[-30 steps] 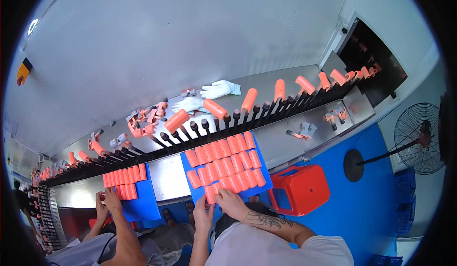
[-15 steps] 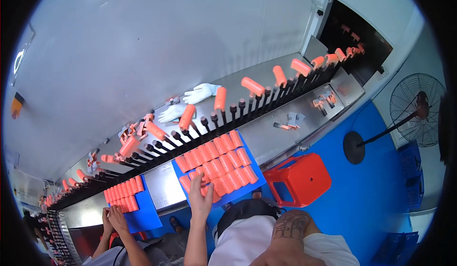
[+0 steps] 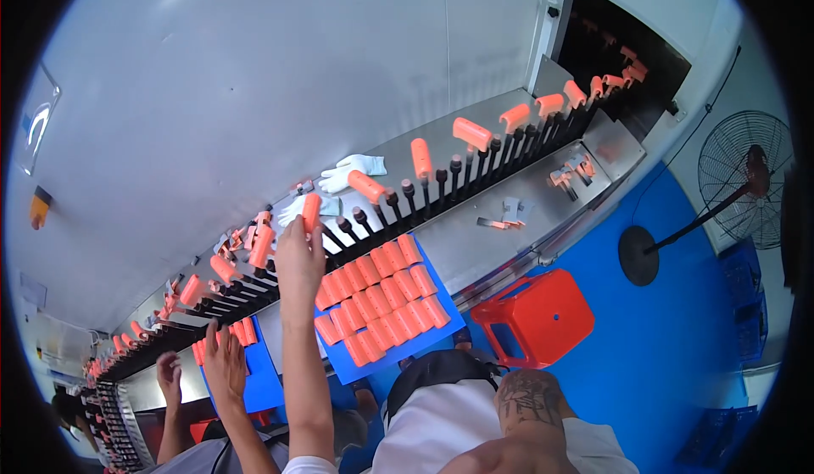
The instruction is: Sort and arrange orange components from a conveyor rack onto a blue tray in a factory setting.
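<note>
My left hand (image 3: 301, 252) is raised over the row of upright black spindles (image 3: 442, 187). Its fingers close around the lower part of an orange curved shell (image 3: 312, 209), which stands at spindle-top height. Whether that shell rests on a spindle is hidden by the hand. Similar orange shells (image 3: 421, 158) cap other spindles along the row. Below the hand, rows of orange shells (image 3: 394, 292) lie on a blue board (image 3: 344, 367). My right arm (image 3: 527, 402), tattooed, is bent close to my body at the lower edge; its hand does not show.
At left, a co-worker's two hands (image 3: 225, 368) are over another blue board (image 3: 264, 381). White gloves (image 3: 352, 171) and small clamp-like parts lie behind the spindles. A red stool (image 3: 543, 317) and a standing fan (image 3: 750, 181) are at right.
My left hand has moved from the blue board up and left to an orange shell at the spindles. The co-worker's hands have come apart and lifted. My view has shifted slightly.
</note>
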